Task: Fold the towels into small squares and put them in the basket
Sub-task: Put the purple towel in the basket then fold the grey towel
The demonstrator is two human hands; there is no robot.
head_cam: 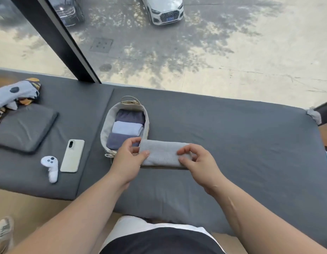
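I see the basket on the cushion, three folded towels inside it. The phone and controller lie to its left.

Grey cushioned bench beneath a daylit window.

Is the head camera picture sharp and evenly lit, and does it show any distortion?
Head view: soft daylight, no harsh glare; the grey towel and both hands, left hand and right hand, look fairly sharp. Wide-angle distortion bends the cushion edge, and the forearms look stretched near the bottom.
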